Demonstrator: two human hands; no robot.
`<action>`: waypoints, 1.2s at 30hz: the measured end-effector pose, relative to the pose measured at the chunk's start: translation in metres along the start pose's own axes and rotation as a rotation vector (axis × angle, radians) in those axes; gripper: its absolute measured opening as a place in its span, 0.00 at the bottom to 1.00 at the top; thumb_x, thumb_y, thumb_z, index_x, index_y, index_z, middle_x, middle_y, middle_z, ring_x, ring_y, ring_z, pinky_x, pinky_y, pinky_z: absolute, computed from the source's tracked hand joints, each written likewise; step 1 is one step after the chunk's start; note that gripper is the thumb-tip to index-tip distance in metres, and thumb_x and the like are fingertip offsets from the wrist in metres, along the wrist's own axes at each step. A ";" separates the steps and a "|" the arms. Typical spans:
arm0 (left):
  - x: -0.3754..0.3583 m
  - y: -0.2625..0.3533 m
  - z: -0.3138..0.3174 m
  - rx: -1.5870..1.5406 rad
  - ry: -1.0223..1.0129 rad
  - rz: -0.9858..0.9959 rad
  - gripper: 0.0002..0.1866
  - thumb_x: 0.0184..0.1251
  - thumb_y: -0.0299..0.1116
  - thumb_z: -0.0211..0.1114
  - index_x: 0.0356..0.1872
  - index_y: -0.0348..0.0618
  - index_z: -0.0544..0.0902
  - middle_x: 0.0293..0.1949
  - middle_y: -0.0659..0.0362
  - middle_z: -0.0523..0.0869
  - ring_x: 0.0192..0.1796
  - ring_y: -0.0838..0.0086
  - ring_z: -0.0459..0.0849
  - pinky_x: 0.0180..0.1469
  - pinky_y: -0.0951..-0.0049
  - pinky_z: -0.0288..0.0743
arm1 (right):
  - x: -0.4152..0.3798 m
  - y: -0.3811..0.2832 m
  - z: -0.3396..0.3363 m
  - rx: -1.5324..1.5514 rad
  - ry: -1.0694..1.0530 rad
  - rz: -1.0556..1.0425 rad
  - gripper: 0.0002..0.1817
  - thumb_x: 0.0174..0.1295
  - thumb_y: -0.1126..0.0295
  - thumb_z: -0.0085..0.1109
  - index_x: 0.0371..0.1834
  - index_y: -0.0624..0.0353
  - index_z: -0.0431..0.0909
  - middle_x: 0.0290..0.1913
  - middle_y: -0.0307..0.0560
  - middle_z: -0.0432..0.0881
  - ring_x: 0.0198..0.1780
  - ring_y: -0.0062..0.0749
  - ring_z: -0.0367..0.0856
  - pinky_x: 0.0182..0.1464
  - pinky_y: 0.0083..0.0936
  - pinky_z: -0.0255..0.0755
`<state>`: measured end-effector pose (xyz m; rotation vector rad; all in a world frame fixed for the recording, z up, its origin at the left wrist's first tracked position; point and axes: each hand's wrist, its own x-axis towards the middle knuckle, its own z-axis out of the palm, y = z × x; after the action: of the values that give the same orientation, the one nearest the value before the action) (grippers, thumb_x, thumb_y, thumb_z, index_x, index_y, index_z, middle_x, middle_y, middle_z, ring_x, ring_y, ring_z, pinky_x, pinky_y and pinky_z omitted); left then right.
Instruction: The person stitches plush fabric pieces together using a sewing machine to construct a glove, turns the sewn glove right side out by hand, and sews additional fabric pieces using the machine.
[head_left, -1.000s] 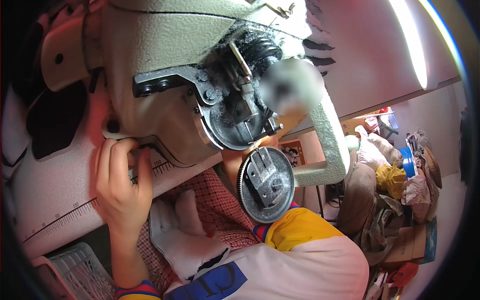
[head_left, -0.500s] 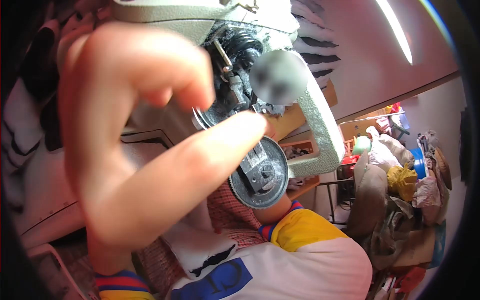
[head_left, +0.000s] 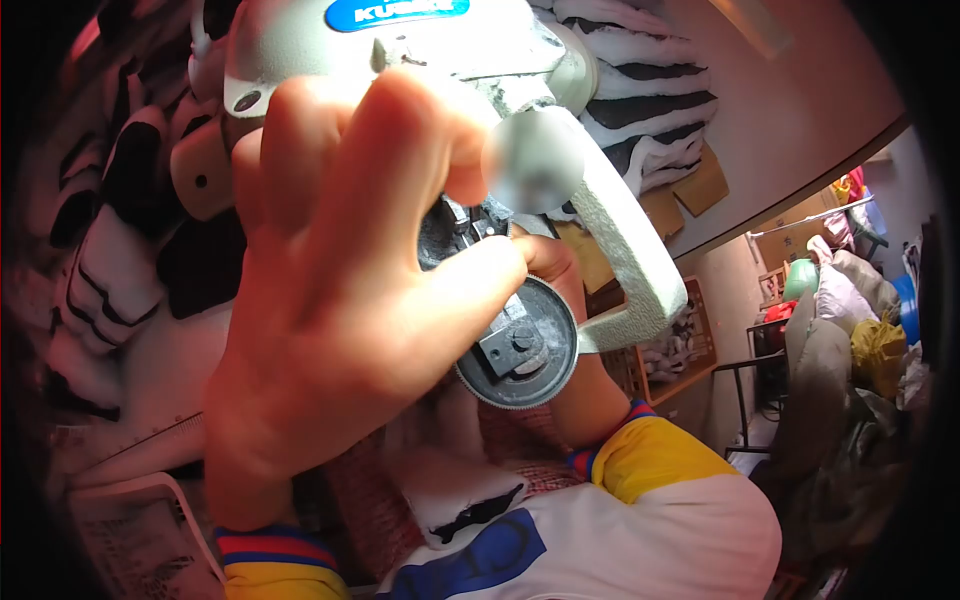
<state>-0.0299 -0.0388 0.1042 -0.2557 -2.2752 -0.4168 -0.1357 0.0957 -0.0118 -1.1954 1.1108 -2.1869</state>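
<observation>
My left hand (head_left: pixel 340 290) is large in the foreground, before the head of a pale sewing machine (head_left: pixel 290 45) with a blue label. Its fingers are loosely curled, and a gap shows between the index fingertip and the outstretched thumb. No object is visible in that gap, only dark machine parts behind. The thumb tip lies close above a round, dark, toothed disc (head_left: pixel 520 345). My right hand (head_left: pixel 555 265) is behind the machine near that disc; only a finger or so shows and the rest is hidden. A white piece with black edging (head_left: pixel 460 495) lies on my lap.
White-and-black fabric pieces (head_left: pixel 640 90) lie fanned behind the machine, and more are heaped on the left (head_left: pixel 115 270). A white plastic basket (head_left: pixel 180 500) stands at lower left. A wooden crate (head_left: pixel 690 350) and stuffed bags (head_left: pixel 850 290) are on the right.
My left hand has turned so its back faces me, and its fingers have curled higher over the machine head. The view has shifted, showing the blue label and more of my right hand.
</observation>
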 end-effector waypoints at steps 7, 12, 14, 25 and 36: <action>-0.016 -0.018 0.012 0.233 0.299 0.429 0.12 0.34 0.26 0.75 0.26 0.49 0.85 0.38 0.60 0.65 0.37 0.68 0.71 0.31 0.75 0.65 | -0.003 -0.007 0.010 0.196 0.279 0.456 0.07 0.60 0.72 0.65 0.39 0.62 0.83 0.31 0.33 0.71 0.30 0.14 0.66 0.30 0.11 0.56; -0.022 -0.016 -0.014 0.216 0.081 0.236 0.09 0.47 0.36 0.75 0.32 0.56 0.89 0.41 0.60 0.66 0.44 0.67 0.71 0.42 0.71 0.69 | -0.002 -0.014 0.014 0.042 0.117 0.158 0.07 0.58 0.73 0.66 0.39 0.62 0.84 0.30 0.31 0.68 0.27 0.11 0.62 0.28 0.10 0.53; -0.019 -0.008 -0.003 0.124 0.175 0.203 0.10 0.48 0.41 0.73 0.35 0.58 0.90 0.45 0.59 0.67 0.52 0.66 0.68 0.52 0.71 0.64 | -0.005 -0.008 0.014 -0.072 0.135 0.106 0.07 0.58 0.74 0.67 0.39 0.62 0.84 0.30 0.30 0.67 0.26 0.11 0.61 0.27 0.09 0.53; 0.007 0.013 -0.017 0.260 -0.133 0.244 0.13 0.32 0.25 0.73 0.25 0.50 0.85 0.49 0.56 0.72 0.51 0.64 0.70 0.50 0.66 0.64 | -0.006 -0.003 0.008 -0.062 0.057 0.011 0.06 0.59 0.74 0.65 0.39 0.62 0.83 0.32 0.32 0.71 0.29 0.12 0.64 0.31 0.11 0.57; -0.003 0.005 -0.008 0.110 -0.003 0.232 0.18 0.38 0.23 0.75 0.35 0.49 0.81 0.44 0.59 0.66 0.46 0.65 0.68 0.50 0.65 0.65 | -0.003 -0.012 0.012 -0.034 0.089 0.183 0.07 0.61 0.72 0.62 0.39 0.61 0.83 0.31 0.36 0.74 0.33 0.19 0.72 0.35 0.15 0.65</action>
<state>-0.0207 -0.0377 0.1081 -0.4583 -2.2305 -0.1698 -0.1239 0.0997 -0.0005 -0.9766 1.2465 -2.1066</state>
